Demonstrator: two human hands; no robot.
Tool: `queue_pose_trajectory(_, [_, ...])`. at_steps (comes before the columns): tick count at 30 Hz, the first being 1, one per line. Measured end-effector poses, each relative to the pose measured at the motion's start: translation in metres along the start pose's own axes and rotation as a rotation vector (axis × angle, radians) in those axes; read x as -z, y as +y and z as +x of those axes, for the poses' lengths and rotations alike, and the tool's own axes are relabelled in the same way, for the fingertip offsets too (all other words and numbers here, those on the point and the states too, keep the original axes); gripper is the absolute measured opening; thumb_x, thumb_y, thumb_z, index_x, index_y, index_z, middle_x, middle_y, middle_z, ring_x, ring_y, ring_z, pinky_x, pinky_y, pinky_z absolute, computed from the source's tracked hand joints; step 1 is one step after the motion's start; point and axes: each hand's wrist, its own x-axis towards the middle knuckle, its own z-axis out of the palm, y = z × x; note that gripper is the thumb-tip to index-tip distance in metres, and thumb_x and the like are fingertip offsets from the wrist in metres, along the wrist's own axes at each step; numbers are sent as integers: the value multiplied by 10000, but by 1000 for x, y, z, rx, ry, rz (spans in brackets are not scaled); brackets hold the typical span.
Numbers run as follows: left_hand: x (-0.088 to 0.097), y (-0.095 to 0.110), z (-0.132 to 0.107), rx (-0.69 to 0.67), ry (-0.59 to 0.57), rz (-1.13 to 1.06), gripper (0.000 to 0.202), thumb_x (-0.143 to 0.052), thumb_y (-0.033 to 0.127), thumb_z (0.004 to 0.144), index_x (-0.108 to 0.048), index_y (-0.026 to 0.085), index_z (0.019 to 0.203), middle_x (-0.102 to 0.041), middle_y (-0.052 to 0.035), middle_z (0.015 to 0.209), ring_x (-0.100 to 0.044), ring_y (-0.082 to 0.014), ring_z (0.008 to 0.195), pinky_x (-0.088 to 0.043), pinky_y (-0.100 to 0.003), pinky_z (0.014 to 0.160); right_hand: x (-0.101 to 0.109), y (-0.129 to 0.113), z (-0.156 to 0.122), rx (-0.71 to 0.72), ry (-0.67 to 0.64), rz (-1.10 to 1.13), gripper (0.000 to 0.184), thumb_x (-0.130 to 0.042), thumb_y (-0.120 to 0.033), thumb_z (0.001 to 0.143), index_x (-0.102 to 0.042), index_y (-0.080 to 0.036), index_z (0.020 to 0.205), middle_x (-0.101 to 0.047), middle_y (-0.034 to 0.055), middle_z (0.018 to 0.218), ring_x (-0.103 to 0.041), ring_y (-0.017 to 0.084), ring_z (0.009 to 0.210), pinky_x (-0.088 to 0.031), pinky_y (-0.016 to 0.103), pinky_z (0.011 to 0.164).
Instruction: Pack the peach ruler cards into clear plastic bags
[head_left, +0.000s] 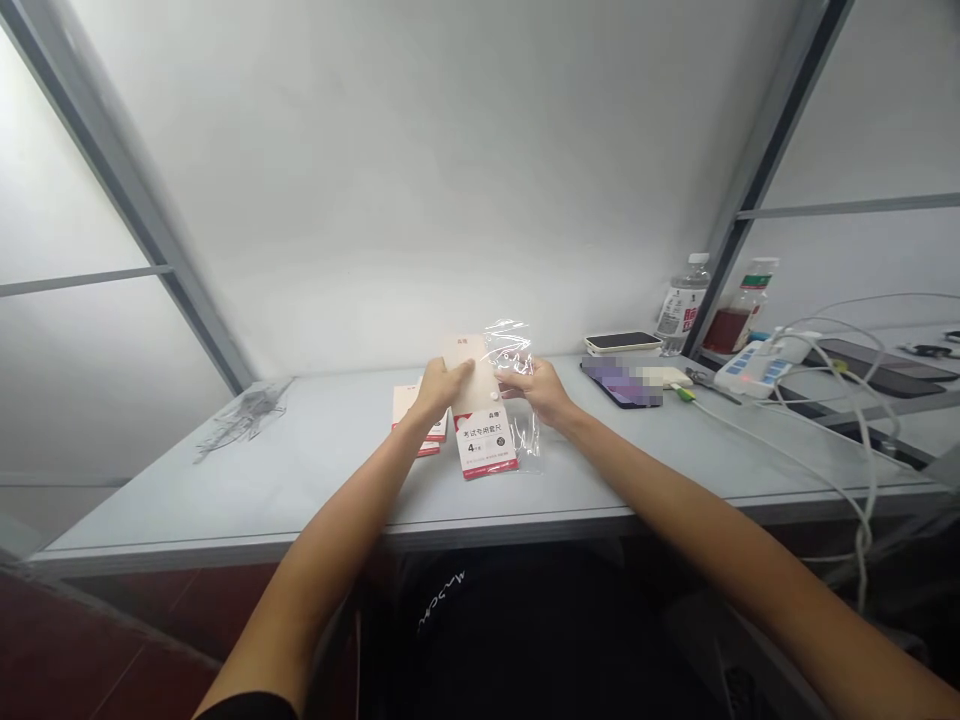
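Observation:
My left hand (439, 388) grips the left edge of a cream and red printed card (484, 425), held up over the pale table (315, 470). My right hand (541, 390) pinches a clear plastic sleeve (514, 350) that overlaps the card's right side and reaches down past it. I cannot tell whether the card sits inside the sleeve. A small stack of similar red and white cards (411, 415) lies on the table just behind my left hand.
Crumpled clear plastic (244, 415) lies at the table's far left. To the right are a dark phone (622, 385), a second phone (622, 342), two bottles (681, 305), a power strip (754, 365) and trailing white cables (840, 440). A white wall stands behind.

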Motion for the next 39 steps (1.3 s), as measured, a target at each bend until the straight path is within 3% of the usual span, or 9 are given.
queue_pose_trajectory(5, [1,2,-1,9,-68,47,390,-624,428,678,-626,113,907,-670,-125,942,-632,-235,793,-501,-319,647,4,1,3,-17,18,32,392,-730,-242,646,-601,-184,1012,-679,11,752,-643,127,590,-533,248,569])
queue_pose_trajectory(10, [5,10,-5,-15,-245,29,408,-646,432,670,-640,107,917,-681,-117,904,-629,-233,820,-497,-347,723,6,-2,3,-75,-1,78,264,-706,-227,671,-630,-170,917,-682,15,735,-644,120,571,-523,226,555])
queue_pose_trajectory(15, [7,15,-8,6,-291,-7,442,-675,403,650,-630,99,969,-682,-120,886,-637,-231,789,-504,-355,703,8,-8,3,-118,37,169,243,-660,-218,722,-638,-178,961,-676,9,678,-658,130,607,-527,222,566])
queue_pose_trajectory(20, [9,17,-8,53,-347,4,376,-690,361,632,-648,106,906,-685,-110,849,-641,-225,733,-504,-342,667,11,-10,5,-134,60,144,189,-642,-171,745,-663,-173,933,-690,25,709,-658,122,595,-543,237,592])
queue_pose_trajectory(31, [15,21,-7,135,-323,30,348,-697,359,616,-649,107,851,-685,-122,859,-642,-234,727,-502,-324,625,14,-6,7,-118,-6,-27,216,-659,-239,756,-662,-152,954,-708,74,801,-673,143,579,-544,227,528])
queue_pose_trajectory(39, [18,18,-6,144,-366,60,337,-688,353,630,-645,116,866,-682,-111,875,-634,-212,718,-498,-303,610,13,-9,5,-111,18,-2,206,-660,-236,752,-663,-171,948,-701,55,825,-671,135,582,-543,229,534])
